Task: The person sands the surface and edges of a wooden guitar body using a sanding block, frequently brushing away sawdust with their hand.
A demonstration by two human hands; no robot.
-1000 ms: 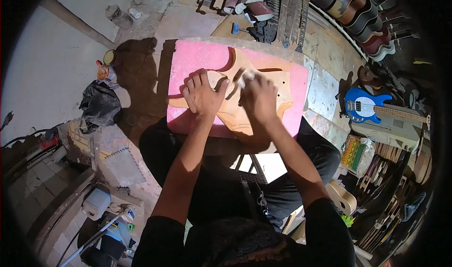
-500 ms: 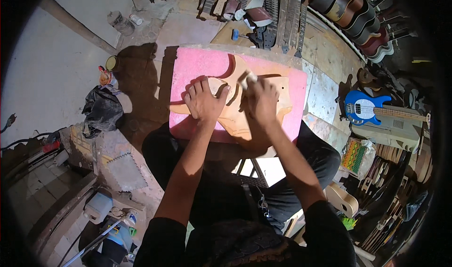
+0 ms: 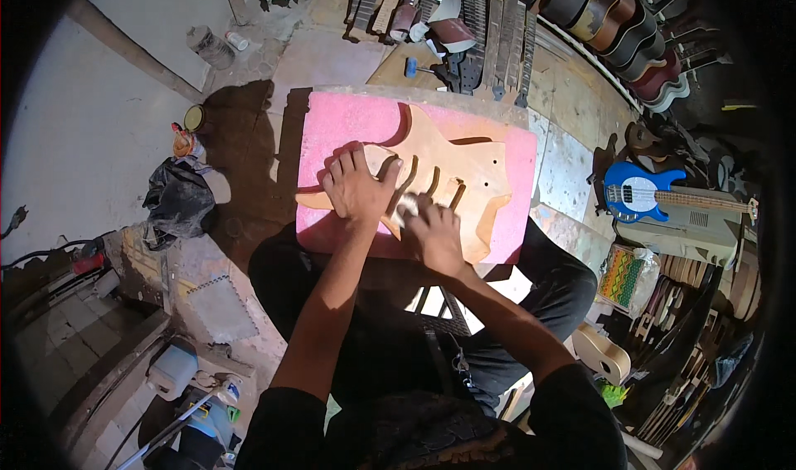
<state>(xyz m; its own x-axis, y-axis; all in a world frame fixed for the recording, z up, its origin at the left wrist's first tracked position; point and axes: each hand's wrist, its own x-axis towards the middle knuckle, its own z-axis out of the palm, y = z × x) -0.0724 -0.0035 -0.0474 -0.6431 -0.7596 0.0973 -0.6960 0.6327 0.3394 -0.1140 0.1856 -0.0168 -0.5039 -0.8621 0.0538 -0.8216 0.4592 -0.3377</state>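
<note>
A bare wooden guitar body (image 3: 452,167) with routed slots lies flat on a pink foam pad (image 3: 340,121) in front of me. My left hand (image 3: 356,186) presses flat on the body's near left part, fingers spread. My right hand (image 3: 431,231) is closed over a small pale piece, probably sandpaper (image 3: 405,213), held against the wood at the near edge just right of the left hand.
Guitar necks (image 3: 489,14) and bodies lean along the far wall. A blue electric bass (image 3: 637,192) rests at the right. A black bag (image 3: 176,198) and small cans (image 3: 184,142) sit at the left. Wooden parts and a colourful woven cloth (image 3: 623,275) crowd the right side.
My right hand has slid toward me along the guitar body, from its far middle to the near edge. The left hand stays pressed on the wood.
</note>
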